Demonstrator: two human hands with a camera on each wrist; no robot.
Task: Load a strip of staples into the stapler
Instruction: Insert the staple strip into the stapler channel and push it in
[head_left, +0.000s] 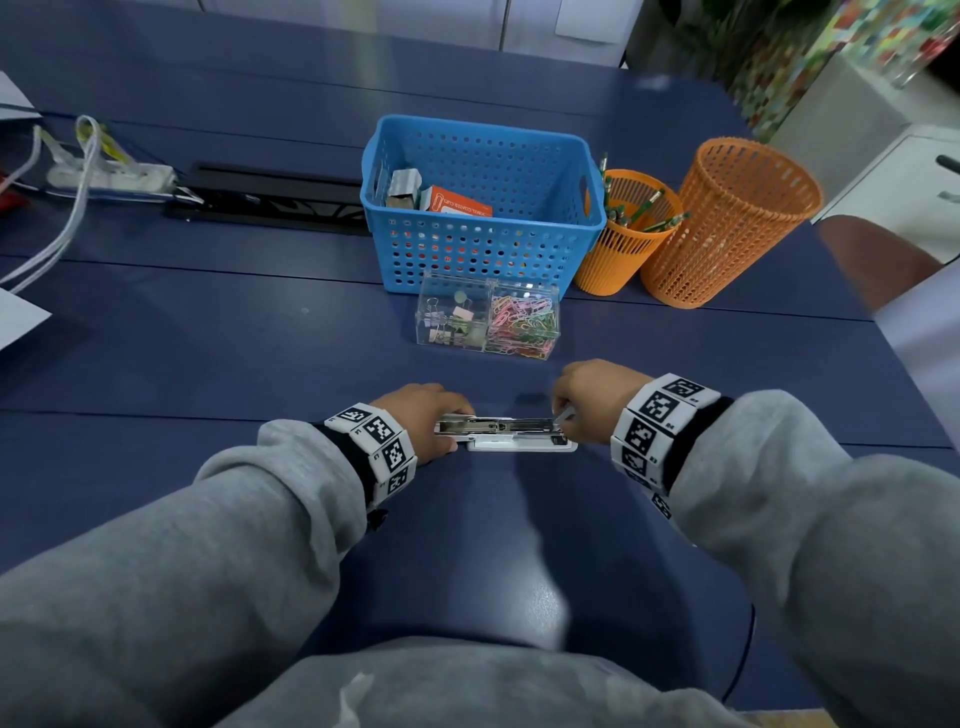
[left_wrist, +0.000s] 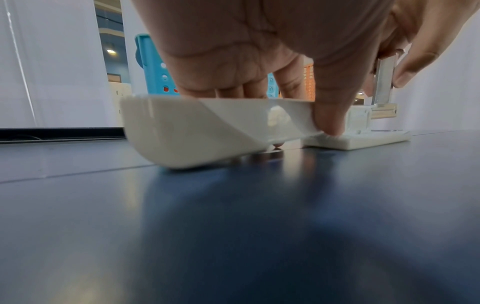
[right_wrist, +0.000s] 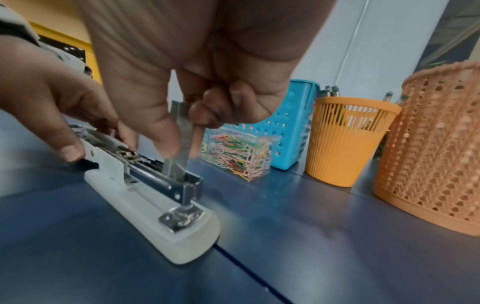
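A white stapler (head_left: 506, 434) lies opened flat on the blue table, its metal magazine (right_wrist: 155, 179) exposed and facing up. My left hand (head_left: 441, 410) grips the rear end, thumb and fingers curled round the folded-back white cover (left_wrist: 194, 131). My right hand (head_left: 563, 402) pinches a silver strip of staples (right_wrist: 182, 139) between thumb and fingers. The strip stands steeply, its lower end inside the front of the magazine channel and its upper end hidden in my fingers. In the left wrist view the strip of staples (left_wrist: 384, 82) rises above the stapler's front.
Just behind the stapler stands a clear box of paper clips and binder clips (head_left: 488, 322). Behind that box is a blue perforated basket (head_left: 483, 208), with an orange pencil cup (head_left: 623, 234) and a taller orange mesh bin (head_left: 727, 223) to its right. A power strip with cables (head_left: 109, 176) lies far left.
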